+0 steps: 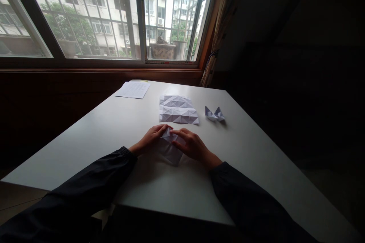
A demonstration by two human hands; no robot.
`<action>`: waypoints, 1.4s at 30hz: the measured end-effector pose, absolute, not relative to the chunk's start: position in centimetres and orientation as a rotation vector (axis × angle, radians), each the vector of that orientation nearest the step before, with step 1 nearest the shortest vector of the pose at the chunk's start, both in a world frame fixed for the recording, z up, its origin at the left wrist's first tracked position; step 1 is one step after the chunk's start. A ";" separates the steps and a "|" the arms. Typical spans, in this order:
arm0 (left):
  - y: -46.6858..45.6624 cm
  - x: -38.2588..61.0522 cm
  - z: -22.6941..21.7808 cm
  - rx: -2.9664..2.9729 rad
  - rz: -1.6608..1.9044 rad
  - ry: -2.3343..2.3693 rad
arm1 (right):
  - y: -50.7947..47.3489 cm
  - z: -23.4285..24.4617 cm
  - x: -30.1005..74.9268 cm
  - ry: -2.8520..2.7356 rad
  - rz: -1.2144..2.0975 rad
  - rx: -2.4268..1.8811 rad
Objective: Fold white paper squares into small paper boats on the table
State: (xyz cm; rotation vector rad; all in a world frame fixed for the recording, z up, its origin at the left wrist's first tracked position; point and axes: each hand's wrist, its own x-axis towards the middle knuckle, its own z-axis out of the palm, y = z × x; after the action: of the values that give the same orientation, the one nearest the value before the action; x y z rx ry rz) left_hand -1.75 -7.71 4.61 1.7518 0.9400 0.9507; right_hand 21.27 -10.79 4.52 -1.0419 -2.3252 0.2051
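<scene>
Between my hands, a folded sheet of white paper (172,153) is held just above the white table, its creased upper part partly hidden by my fingers. My left hand (152,138) pinches its upper left edge. From the other side my right hand (191,143) grips the paper's upper right, thumb lower and fingers on the top. Just beyond my hands lie creased white paper sheets (178,109) with triangular fold lines. Two small folded paper boats (215,114) stand to the right of those sheets.
The white table (94,152) narrows toward the window. A stack of printed papers (133,89) lies at its far left corner. Behind it are a barred window (99,19) and a patterned curtain (219,26). The right side of the room is dark.
</scene>
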 end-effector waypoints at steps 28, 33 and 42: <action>-6.5 -3.0 3.4 2.267 0.868 1.062 | -9.2 2.8 21.6 -2.149 0.293 -1.137; -6.4 -3.2 3.5 2.513 0.813 1.017 | -9.0 2.9 22.0 -2.231 0.130 -1.262; -6.8 -3.8 4.3 2.744 0.674 0.899 | -8.9 2.8 22.1 -2.342 0.060 -1.244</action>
State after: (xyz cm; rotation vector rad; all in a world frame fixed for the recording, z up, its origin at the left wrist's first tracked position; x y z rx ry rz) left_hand -3.85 -6.80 4.32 2.7445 0.8987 0.6743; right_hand 22.12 -8.92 2.77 -1.2441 -2.3421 0.0596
